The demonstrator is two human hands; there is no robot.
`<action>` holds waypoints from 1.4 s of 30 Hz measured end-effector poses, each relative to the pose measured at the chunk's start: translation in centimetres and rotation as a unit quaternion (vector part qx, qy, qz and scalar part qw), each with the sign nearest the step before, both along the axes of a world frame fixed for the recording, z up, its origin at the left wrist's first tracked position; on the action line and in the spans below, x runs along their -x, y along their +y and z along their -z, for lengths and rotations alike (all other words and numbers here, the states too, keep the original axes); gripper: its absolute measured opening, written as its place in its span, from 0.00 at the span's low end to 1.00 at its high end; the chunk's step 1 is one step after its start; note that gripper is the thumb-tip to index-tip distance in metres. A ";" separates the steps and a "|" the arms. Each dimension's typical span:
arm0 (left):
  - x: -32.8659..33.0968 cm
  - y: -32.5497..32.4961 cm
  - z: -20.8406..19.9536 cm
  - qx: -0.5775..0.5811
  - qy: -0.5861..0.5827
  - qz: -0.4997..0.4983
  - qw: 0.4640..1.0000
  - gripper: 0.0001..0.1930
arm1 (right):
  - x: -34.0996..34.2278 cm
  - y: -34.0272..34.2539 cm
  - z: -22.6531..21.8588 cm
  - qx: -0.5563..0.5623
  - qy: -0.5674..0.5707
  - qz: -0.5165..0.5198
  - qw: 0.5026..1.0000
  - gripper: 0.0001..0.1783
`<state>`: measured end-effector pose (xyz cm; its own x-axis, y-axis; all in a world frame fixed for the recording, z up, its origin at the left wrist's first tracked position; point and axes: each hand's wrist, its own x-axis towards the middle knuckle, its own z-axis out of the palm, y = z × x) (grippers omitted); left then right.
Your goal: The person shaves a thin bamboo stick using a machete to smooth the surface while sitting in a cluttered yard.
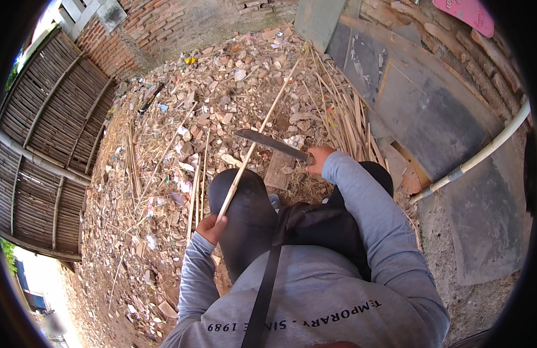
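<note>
My left hand [210, 229] is closed around the near end of a long, pale bamboo strip [238, 178]. The strip slants over my left knee and away to the upper right. In my right hand [319, 159] is the handle of a machete [274, 143] with a dark, broad blade. Its blade points left and crosses the strip beyond my knee; whether the two touch I cannot tell. A flat wooden block [278, 170] lies on the ground below the blade, between my knees.
More bamboo strips [345, 119] lie in a bundle at the far right, and a few [196, 191] rest left of my leg. Rubble and litter cover the ground. Dark boards [431, 122] and a white pipe [483, 152] are at right; a bamboo panel [48, 127] stands left.
</note>
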<state>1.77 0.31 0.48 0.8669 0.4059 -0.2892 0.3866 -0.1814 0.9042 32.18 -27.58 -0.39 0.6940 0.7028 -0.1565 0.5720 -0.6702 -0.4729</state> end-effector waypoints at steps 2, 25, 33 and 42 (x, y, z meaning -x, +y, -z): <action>0.0 0.0 0.0 0.005 0.000 0.003 1.000 0.18 | -0.1 0.0 0.2 0.001 0.001 0.002 1.000 0.24; 0.0 0.1 0.0 -0.008 0.001 0.007 1.000 0.18 | -0.2 0.1 0.7 -0.002 -0.006 -0.008 1.000 0.25; 0.1 0.2 -0.2 -0.019 0.017 -0.008 1.000 0.15 | -0.2 0.2 0.3 -0.013 -0.006 -0.003 1.000 0.24; 0.0 -0.7 -1.0 -0.041 -0.001 -0.002 0.999 0.20 | 0.3 0.2 -0.7 -0.025 -0.019 0.009 0.999 0.22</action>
